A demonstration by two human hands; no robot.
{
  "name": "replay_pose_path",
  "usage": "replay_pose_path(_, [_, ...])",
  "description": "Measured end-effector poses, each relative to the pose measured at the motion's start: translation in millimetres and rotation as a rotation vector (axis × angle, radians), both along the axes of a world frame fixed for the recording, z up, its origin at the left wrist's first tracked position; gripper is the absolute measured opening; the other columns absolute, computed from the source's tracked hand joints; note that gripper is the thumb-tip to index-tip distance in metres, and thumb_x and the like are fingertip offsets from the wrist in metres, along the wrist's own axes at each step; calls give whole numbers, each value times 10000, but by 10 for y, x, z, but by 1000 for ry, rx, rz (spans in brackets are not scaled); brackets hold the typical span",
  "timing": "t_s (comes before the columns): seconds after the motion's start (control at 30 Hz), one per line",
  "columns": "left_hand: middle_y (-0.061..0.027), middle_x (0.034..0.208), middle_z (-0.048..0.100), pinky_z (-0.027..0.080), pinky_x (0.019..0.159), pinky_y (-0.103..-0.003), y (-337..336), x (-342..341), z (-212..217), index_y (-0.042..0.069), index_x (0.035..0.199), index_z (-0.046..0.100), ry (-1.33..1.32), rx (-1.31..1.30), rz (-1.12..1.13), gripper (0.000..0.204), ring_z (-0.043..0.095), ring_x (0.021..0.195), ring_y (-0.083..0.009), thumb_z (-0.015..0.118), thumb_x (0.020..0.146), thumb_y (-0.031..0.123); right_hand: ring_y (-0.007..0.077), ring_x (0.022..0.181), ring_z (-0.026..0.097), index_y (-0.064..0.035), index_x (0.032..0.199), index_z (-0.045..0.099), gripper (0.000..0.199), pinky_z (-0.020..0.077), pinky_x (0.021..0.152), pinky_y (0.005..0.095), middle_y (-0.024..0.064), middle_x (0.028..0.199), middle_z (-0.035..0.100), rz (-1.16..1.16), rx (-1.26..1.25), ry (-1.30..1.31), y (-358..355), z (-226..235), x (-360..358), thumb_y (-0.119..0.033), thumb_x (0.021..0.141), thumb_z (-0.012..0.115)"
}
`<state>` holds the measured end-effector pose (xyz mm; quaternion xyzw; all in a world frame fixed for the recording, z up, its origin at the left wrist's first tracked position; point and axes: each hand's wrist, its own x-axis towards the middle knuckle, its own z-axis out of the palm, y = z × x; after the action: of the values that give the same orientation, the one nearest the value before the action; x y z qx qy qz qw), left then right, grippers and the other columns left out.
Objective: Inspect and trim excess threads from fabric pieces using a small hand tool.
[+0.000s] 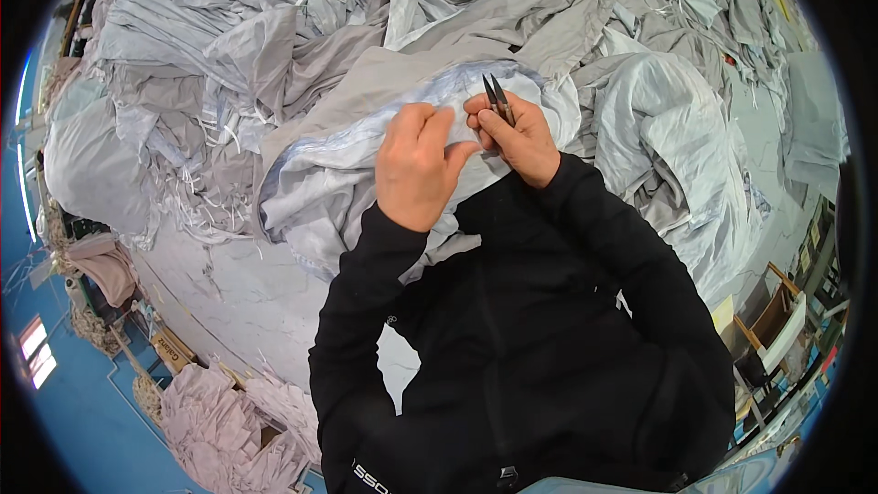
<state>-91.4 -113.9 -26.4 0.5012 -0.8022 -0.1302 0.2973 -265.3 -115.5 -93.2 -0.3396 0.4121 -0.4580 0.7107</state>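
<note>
My right hand [523, 139] is closed around a pair of dark thread snips [498, 101], whose two pointed blades stick up away from me, slightly apart. Just to its left is my left hand [416, 165], back up, with bent fingers apart from the outstretched thumb; nothing shows between them. Beneath both hands lies a pale blue-grey cloth piece [357, 165] with a darker bluish edge, bunched near my body. The right hand's fingertips hide part of the snips' handles.
Heaped grey and pale blue fabric [238, 37] covers the far side of the white table [229, 284]. More pale cloth [668, 119] lies at the right. Pink fabric [219, 421] and a cardboard box [172, 350] are below left, near the blue floor [82, 421].
</note>
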Motion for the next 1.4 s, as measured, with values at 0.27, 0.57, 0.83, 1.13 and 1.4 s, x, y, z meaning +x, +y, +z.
replay_pose_path(0.27, [-96, 795, 614, 491, 632, -347, 147, 53, -248, 0, 853, 664, 157, -19, 76, 122, 610, 701, -255, 752, 768, 8, 21, 661, 526, -21, 1145, 624, 200, 388, 532, 175, 4, 907, 647, 20, -9, 33, -3, -47, 31, -142, 1004, 553])
replay_pose_path(0.57, [19, 681, 571, 373, 491, -187, 1043, 1215, 327, 2, 859, 640, 550, 169, 744, 86, 482, 537, -49, 617, 937, 31, 21, 651, 511, -20, 1143, 625, 192, 387, 536, 174, 0, 906, 638, 7, -9, 45, 11, -24, -2, -125, 999, 553])
replay_pose_path(0.83, [-206, 1259, 596, 379, 1042, -455, 1313, 1852, 300, -27, 1239, 605, -991, -92, 987, 532, 438, 1295, -351, 771, 820, 255, 18, 658, 476, -19, 1145, 620, 192, 412, 603, 181, -7, 899, 626, 54, -117, 134, 64, 7, 62, -119, 1000, 541])
replay_pose_path(1.13, [-158, 1091, 617, 419, 895, -476, -444, -32, -26, 12, 1133, 616, -219, 104, 106, 363, 557, 1044, -369, 725, 815, 150, 41, 651, 502, -31, 1141, 587, 183, 401, 572, 198, 4, 890, 607, 69, -70, -76, 74, -58, 106, -150, 1026, 509])
replay_pose_path(1.4, [-86, 833, 571, 461, 662, -401, -498, -176, -163, 49, 842, 629, -86, 28, 3, 118, 585, 780, -313, 727, 781, 70, 54, 700, 542, -65, 1162, 649, 313, 425, 616, 212, -1, 909, 598, -258, -265, 434, -332, -562, -414, -133, 863, 709])
